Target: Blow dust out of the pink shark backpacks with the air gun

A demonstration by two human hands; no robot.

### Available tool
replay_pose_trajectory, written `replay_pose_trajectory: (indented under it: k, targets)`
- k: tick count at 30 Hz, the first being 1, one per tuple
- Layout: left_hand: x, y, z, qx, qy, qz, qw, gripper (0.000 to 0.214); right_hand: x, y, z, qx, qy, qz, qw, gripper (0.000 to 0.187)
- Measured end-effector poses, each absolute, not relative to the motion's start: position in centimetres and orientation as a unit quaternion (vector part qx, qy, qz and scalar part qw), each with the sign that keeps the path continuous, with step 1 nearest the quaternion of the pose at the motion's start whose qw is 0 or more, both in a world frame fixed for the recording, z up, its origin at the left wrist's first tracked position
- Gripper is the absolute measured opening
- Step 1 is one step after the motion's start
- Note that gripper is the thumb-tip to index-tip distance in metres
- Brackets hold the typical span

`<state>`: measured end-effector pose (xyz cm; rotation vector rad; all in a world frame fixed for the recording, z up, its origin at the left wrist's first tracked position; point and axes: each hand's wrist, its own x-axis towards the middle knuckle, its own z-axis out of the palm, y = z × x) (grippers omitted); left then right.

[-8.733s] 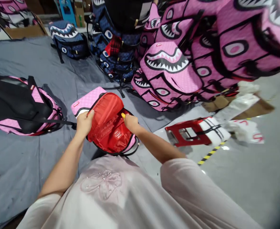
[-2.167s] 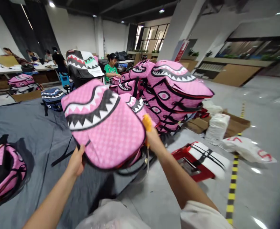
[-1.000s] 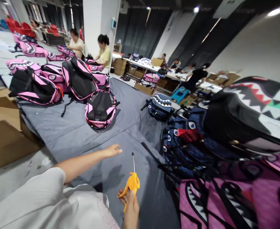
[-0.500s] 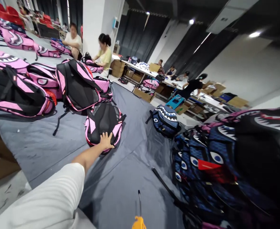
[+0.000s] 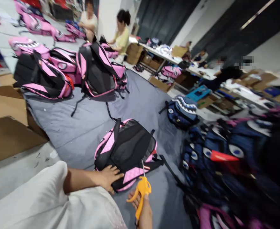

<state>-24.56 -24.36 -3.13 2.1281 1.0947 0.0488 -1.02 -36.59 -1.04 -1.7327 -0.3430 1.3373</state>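
Note:
A pink-and-black backpack (image 5: 130, 146) lies on the grey sheet just ahead of me, its padded back and straps facing up. Resting flat on its near left edge is my left hand (image 5: 108, 178), fingers spread. My right hand (image 5: 144, 210) is wrapped round the handle of a yellow air blow gun (image 5: 143, 187). The gun's thin metal nozzle points forward over the near strap of the bag; whether its tip touches the fabric I cannot tell.
More pink backpacks (image 5: 97, 71) stand at the far left of the grey sheet (image 5: 82, 133). Blue shark-face backpacks (image 5: 208, 152) pile up on the right, and a single blue backpack (image 5: 182, 111) sits beyond. An open carton (image 5: 11, 133) is at left. Several people sit farther back.
My left hand has drawn the pink-and-black backpack closer, and the bag has turned. The blow gun has risen into view with my right hand, its nozzle now over the bag.

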Motion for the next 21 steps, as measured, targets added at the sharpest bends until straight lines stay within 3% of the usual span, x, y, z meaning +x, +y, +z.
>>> replay_pose_trajectory:
  k: [3, 8, 11, 14, 17, 19, 21]
  targets:
    - [-22.9, -28.7, -1.5, 0.841, 0.43, 0.044, 0.327, 0.074, -0.2, -39.4, 0.2, -0.704, -0.153, 0.542, 0.434, 0.09]
    - [-21.4, -26.3, -1.7, 0.744, 0.651, 0.063, 0.134, 0.09, 1.9, -39.9, 1.9, -0.71, -0.227, 0.53, 0.403, 0.084]
    - [-21.2, -24.2, -2.6, 0.668, 0.723, 0.038, 0.17, 0.07, 2.6, -38.8, 2.6, -0.703, -0.285, 0.531, 0.378, 0.087]
    - [-22.0, -24.0, -2.4, 0.655, 0.702, 0.098, 0.262, 0.051, 3.5, -36.9, 3.5, -0.702, -0.351, 0.517, 0.342, 0.085]
    - [-23.4, -25.1, -1.7, 0.636, 0.555, 0.246, 0.476, 0.05, 5.1, -33.2, 4.9, -0.72, -0.417, 0.467, 0.3, 0.075]
    - [-24.5, -25.5, -1.5, 0.536, 0.472, 0.308, 0.628, 0.054, 5.9, -29.7, 5.9, -0.74, -0.458, 0.425, 0.25, 0.069]
    - [-25.4, -25.1, -2.1, 0.379, 0.482, 0.318, 0.723, 0.053, 5.8, -26.4, 6.5, -0.764, -0.486, 0.384, 0.182, 0.065]
